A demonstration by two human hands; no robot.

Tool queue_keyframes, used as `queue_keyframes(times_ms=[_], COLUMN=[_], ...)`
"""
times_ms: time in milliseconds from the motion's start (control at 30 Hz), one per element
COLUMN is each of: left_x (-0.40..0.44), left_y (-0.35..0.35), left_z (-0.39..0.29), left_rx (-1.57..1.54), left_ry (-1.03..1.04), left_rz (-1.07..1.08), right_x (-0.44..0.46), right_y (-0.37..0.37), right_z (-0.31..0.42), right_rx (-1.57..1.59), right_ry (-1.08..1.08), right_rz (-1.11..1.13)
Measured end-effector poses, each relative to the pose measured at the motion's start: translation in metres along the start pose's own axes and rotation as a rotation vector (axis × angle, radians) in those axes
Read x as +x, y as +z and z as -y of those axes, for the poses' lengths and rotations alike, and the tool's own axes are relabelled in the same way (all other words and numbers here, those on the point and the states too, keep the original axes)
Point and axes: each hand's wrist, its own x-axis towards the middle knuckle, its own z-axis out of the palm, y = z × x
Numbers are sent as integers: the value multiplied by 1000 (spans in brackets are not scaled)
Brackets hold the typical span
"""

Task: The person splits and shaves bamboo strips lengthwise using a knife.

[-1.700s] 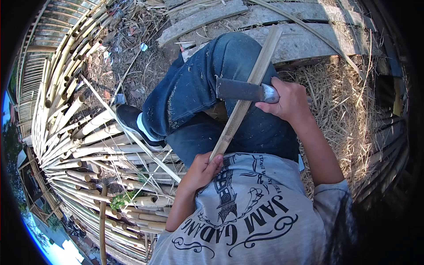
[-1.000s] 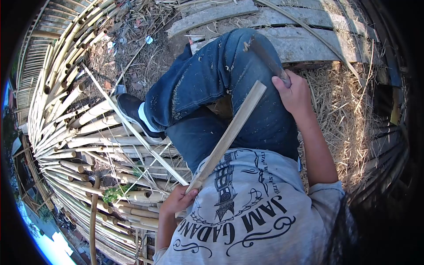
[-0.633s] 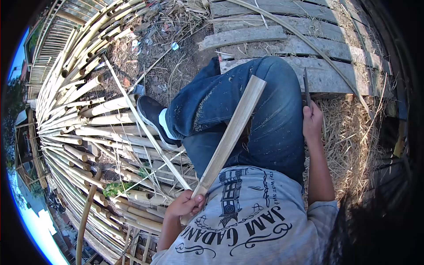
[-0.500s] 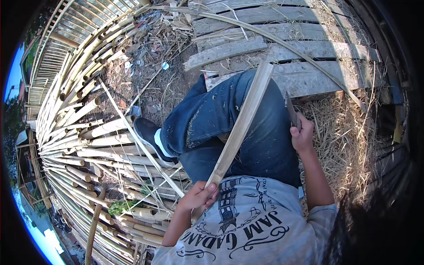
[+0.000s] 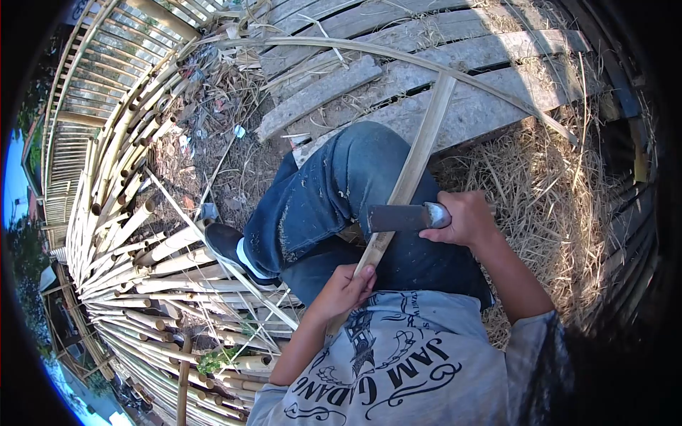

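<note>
A long split bamboo strip (image 5: 419, 153) slants across my thigh, its far end up over the wooden planks. Close to my shirt, my left hand (image 5: 348, 285) is wrapped round the strip's lower part, thumb on top. My right hand (image 5: 465, 219) grips the handle of a broad-bladed knife (image 5: 399, 218). The dark blade lies crosswise over the strip, a short way above my left hand. Whether its edge touches the bamboo I cannot tell. My fingers hide most of the knife's handle.
Stacked bamboo poles (image 5: 160, 284) fan out on the left. Wooden planks (image 5: 483, 106) lie ahead, with a long thin strip (image 5: 398, 53) across them. Dry shavings (image 5: 526, 213) cover the ground at the right. A slatted bamboo fence (image 5: 85, 153) stands at the far left.
My right hand has brought the knife from beside my right knee leftward and down, onto the bamboo strip. The left hand keeps its hold, slightly higher and further right in view.
</note>
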Motion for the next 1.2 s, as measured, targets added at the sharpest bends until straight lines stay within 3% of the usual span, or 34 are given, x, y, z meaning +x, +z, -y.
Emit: queue_keyframes(times_ms=[333, 500, 1200], left_x=[20, 9, -82], left_y=[9, 10, 8], left_z=[-18, -8, 40], left_rx=[112, 259, 229], left_ry=[-48, 149, 57], left_rz=[-26, -132, -255], right_x=[4, 6, -1], right_y=[11, 20, 27], right_z=[-8, -2, 9], right_rx=[33, 45, -55], right_ry=[94, 66, 53], right_rz=[-26, -72, -74])
